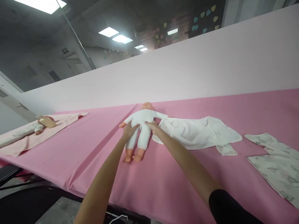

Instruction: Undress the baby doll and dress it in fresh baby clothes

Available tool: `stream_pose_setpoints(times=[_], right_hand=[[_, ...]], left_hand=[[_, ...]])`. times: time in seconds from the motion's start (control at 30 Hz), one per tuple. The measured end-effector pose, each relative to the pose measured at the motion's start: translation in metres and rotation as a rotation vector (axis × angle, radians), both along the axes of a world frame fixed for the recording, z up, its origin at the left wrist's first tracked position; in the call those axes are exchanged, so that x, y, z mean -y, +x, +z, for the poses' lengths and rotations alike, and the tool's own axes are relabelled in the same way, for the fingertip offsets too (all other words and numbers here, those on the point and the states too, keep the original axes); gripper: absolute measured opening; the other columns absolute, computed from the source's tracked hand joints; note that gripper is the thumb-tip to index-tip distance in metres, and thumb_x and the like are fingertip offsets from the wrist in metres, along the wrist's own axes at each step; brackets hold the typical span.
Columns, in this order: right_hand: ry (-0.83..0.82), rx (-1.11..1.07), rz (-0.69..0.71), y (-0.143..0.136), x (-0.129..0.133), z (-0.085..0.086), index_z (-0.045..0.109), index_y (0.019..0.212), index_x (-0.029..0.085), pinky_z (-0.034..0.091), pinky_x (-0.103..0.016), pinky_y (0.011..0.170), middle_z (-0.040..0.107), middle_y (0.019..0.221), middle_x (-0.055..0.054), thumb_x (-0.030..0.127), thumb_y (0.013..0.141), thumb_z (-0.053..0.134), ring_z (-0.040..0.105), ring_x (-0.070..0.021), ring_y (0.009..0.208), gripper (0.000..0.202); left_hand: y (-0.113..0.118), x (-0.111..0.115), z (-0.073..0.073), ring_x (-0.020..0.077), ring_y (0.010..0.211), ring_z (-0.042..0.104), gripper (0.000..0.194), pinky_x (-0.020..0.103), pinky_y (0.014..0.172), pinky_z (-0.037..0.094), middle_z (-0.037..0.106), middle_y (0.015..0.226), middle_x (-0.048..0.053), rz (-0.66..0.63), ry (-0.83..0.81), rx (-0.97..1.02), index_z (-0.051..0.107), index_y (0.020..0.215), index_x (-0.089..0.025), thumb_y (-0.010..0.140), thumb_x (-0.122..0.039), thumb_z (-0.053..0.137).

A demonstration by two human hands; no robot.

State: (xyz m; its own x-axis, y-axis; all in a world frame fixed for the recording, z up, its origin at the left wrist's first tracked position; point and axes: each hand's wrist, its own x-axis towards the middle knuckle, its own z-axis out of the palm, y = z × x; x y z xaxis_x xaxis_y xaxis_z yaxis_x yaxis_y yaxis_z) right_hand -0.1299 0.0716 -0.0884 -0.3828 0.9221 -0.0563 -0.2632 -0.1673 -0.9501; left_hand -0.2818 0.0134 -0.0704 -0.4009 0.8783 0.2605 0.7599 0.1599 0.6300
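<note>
No words, numbers or brands legible anywhere. High on the far left, seen in the glass (116,37): a small dark sign (64,50), too blurred to read. On the white garment (196,132), right of centre: tiny faint marks (215,133), too small to make out as lettering.

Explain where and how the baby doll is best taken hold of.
The torso of the doll looks best, with the left grip and right grip coming from either side at the hips. It lies face-up, feet towards the person, arms spread, leaving both flanks reachable.
</note>
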Motion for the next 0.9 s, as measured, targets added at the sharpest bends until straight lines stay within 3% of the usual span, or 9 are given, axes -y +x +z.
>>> stream_pose_setpoints(times=[0.1,0.2,0.27,0.33,0.47,0.57,0.7,0.8,0.9], right_hand=[[0.049,-0.030,-0.050,-0.008,0.005,0.014,0.048,0.109,0.010,0.047,-0.030,0.079,0.061,0.097,-0.006,0.024,0.079,0.063,0.057,-0.0146,0.086,0.036],[0.133,-0.082,-0.032,0.007,0.019,0.037,0.052,0.108,0.012,0.049,-0.030,0.077,0.062,0.101,-0.007,0.027,0.079,0.063,0.059,-0.0154,0.087,0.035],[0.197,-0.092,-0.025,0.032,0.033,0.054,0.055,0.105,0.013,0.051,-0.031,0.078,0.063,0.103,-0.007,0.031,0.077,0.065,0.060,-0.0169,0.089,0.035],[0.289,-0.110,-0.039,0.066,0.050,0.069,0.057,0.103,0.014,0.052,-0.031,0.078,0.064,0.104,-0.008,0.034,0.076,0.066,0.061,-0.0183,0.091,0.035],[0.373,-0.031,-0.133,0.147,0.088,0.092,0.059,0.101,0.014,0.054,-0.030,0.075,0.065,0.103,-0.008,0.034,0.074,0.068,0.063,-0.0195,0.089,0.035],[0.320,0.082,-0.184,0.207,0.108,0.095,0.060,0.099,0.014,0.055,-0.030,0.069,0.066,0.101,-0.008,0.034,0.075,0.067,0.064,-0.0203,0.086,0.033],[0.241,0.270,-0.262,0.266,0.112,0.073,0.060,0.098,0.015,0.055,-0.028,0.057,0.067,0.095,-0.009,0.039,0.073,0.069,0.065,-0.0219,0.079,0.036],[0.196,0.327,-0.279,0.291,0.104,0.046,0.060,0.098,0.017,0.055,-0.026,0.055,0.068,0.093,-0.008,0.039,0.071,0.069,0.065,-0.0205,0.076,0.036],[0.101,0.310,-0.237,0.302,0.096,0.023,0.058,0.099,0.018,0.055,-0.026,0.058,0.067,0.094,-0.007,0.039,0.071,0.070,0.065,-0.0189,0.076,0.037]], left_hand=[[-0.002,0.016,0.025,0.0292,0.114,0.051,0.073,0.040,0.097,0.039,0.055,0.123,0.014,0.048,0.178,0.010,0.048,0.125,-0.016,0.066,-0.056,0.064],[0.008,0.034,0.053,0.0274,0.110,0.054,0.069,0.040,0.094,0.044,0.055,0.122,0.010,0.015,0.357,0.178,0.049,0.124,-0.021,0.066,-0.054,0.065],[0.024,0.044,0.069,0.0270,0.103,0.058,0.063,0.040,0.087,0.049,0.058,0.116,0.010,-0.091,0.425,0.385,0.050,0.122,-0.020,0.071,-0.057,0.058],[0.048,0.053,0.082,0.0286,0.099,0.059,0.058,0.040,0.082,0.051,0.062,0.107,0.011,-0.283,0.416,0.563,0.055,0.115,-0.017,0.077,-0.061,0.047],[0.114,0.063,0.092,0.0284,0.103,0.058,0.050,0.039,0.086,0.048,0.064,0.102,0.009,-0.513,0.373,0.716,0.058,0.109,-0.016,0.082,-0.056,0.044],[0.165,0.063,0.082,0.0265,0.104,0.057,0.049,0.038,0.090,0.044,0.063,0.106,0.009,-0.545,0.315,0.801,0.056,0.111,-0.013,0.083,-0.052,0.046],[0.220,0.055,0.047,0.0252,0.100,0.058,0.048,0.035,0.088,0.044,0.063,0.109,0.011,-0.521,0.230,0.900,0.057,0.107,-0.011,0.079,-0.050,0.054],[0.241,0.048,0.015,0.0233,0.101,0.057,0.046,0.032,0.087,0.044,0.063,0.108,0.010,-0.561,0.121,0.910,0.058,0.106,-0.012,0.080,-0.051,0.051],[0.245,0.040,-0.011,0.0204,0.097,0.057,0.045,0.029,0.084,0.043,0.064,0.103,0.008,-0.601,0.102,0.804,0.060,0.098,-0.014,0.082,-0.054,0.045]])
